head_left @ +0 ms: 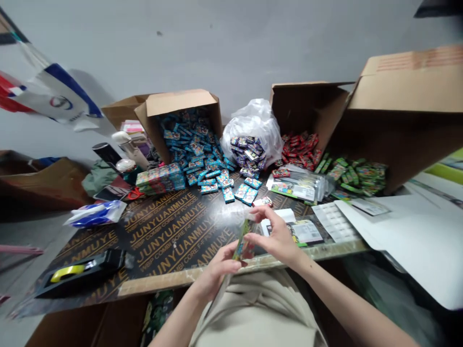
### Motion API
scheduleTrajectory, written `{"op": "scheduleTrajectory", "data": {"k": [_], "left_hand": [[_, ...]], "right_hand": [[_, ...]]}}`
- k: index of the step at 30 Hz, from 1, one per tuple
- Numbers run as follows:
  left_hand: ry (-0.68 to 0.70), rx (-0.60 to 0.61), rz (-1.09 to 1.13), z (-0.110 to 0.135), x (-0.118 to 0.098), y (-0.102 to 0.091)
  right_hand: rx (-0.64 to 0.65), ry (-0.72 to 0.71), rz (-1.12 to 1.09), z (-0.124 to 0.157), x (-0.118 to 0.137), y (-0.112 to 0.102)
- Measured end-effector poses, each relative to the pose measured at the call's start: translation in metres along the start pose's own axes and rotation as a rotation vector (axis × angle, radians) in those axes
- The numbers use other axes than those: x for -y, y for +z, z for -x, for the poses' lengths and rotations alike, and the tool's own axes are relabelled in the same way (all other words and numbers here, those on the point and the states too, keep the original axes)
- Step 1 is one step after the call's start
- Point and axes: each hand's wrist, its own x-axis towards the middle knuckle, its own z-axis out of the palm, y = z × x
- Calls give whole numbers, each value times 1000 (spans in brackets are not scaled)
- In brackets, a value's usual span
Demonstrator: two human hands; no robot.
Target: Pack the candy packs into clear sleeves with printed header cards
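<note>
While the dark, letter-printed bench (162, 231) spreads across the whole scene, it's the containers that crowd its back edge! Biggest of the lot, on the right, is a cardboard carton (408, 86) tipped open towards us, green packs (369, 176) heaped at its mouth. Next to it, another open carton (307, 108), dark inside, with red packs (302, 147) piled low. Over on the left, a third carton (181, 100) lies on its side, and what a load: blue packs (195, 137) fill it and spill out across the bench, the last few lying loose near the middle. Squeezed between cartons sits a crumpled white plastic bag (253, 118), its opening full of purple packs (249, 152).

Down in size now, to flat clear sleeves (296, 185) stacked in front of the red packs, one red pack (281, 173) resting on top.

And front and centre, the grip! Just above the bench's near edge, a clear packet (244, 239) with green printing is held up, tilted. The left hand (220, 265) is clamped on its lower end, thumb and fingers closed around it. At the upper part, the right hand (277, 236) has thumb and index finger apart, the thumb against the packet; whether they pinch it, I can't tell.
</note>
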Motion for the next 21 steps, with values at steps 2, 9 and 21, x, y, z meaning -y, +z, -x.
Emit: {"op": "scheduleTrajectory", "data": {"k": [2, 9, 21], "left_hand": [[-12, -19, -21, 1, 0, -1], [54, 20, -174, 5, -5, -6], [60, -321, -161, -7, -9, -4]], "right_hand": [[93, -58, 10, -2, -1, -4], [570, -291, 71, -2, -5, -12], [-93, 79, -308, -8, -31, 14]]}}
